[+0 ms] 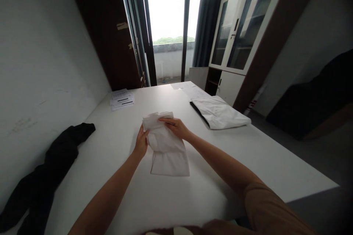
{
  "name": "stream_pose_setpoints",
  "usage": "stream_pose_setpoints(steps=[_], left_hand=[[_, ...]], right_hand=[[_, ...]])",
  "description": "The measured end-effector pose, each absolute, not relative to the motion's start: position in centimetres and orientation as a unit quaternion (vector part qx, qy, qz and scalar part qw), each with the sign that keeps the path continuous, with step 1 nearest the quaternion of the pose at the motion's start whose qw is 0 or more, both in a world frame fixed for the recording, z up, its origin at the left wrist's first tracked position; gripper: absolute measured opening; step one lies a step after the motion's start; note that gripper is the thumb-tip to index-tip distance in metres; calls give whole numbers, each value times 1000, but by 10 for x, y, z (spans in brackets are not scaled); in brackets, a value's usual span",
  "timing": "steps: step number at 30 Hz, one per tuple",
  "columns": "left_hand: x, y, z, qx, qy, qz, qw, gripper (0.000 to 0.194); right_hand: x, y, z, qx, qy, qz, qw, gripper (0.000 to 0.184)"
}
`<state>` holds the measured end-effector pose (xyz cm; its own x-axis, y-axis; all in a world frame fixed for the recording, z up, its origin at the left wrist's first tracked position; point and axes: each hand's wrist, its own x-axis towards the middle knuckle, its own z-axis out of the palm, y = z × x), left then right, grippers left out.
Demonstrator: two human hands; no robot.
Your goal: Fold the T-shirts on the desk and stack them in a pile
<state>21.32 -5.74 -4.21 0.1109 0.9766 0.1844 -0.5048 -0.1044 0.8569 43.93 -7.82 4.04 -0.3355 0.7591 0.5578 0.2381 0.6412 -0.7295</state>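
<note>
In the head view, a soft, thin white cloth is in front of the person, over the near middle part of a smooth white table. The left hand pinches the cloth's left edge, thumb on top and fingers mostly behind it, a hold that probably keeps the layers from slipping apart. The right hand lies across the upper part with its fingers extended; it touches the fabric, perhaps to steady or flatten it, but whether it also grips cannot be told. The lower end hangs or lies as a squared panel toward the person, probably because only the upper part is being handled. To the right, a folded white fabric piece with a black edge lies flat near the table's side, seemingly set there to leave working room. A limp black cloth garment lies along the left side, and a loose stack of white printed papers sits near the far left corner. Beyond the table stands a tall white cabinet with glass upper doors; a dark lower compartment is open, showing a shelf, though any contents are too dim to make out.
</note>
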Motion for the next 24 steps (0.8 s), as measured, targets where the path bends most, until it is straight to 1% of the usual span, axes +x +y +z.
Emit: stream_pose_setpoints(steps=[2, 5, 11, 15, 17, 20, 24], left_hand=[[210, -54, -51, 419, 291, 573, 642, 66], [206, -51, -63, 421, 303, 522, 677, 68], [206, -59, -61, 507, 292, 472, 660, 72], [206, -62, -60, 511, 294, 469, 658, 75], [206, -60, -62, 503, 299, 475, 657, 74], [207, -58, -64, 491, 302, 486, 656, 72], [210, -61, -62, 496, 306, 481, 655, 70]], right_hand=[[445, -84, 58, -311, -781, 274, 468, 40], [462, -92, 86, -314, -787, 266, 460, 40], [535, -101, 136, -409, -754, 230, 459, 39], [600, -92, 161, -482, -733, 187, 443, 41], [632, -82, 173, -513, -741, 144, 409, 41], [673, -62, 186, -557, -758, 67, 333, 38], [707, -31, 190, -614, -757, 13, 224, 38]])
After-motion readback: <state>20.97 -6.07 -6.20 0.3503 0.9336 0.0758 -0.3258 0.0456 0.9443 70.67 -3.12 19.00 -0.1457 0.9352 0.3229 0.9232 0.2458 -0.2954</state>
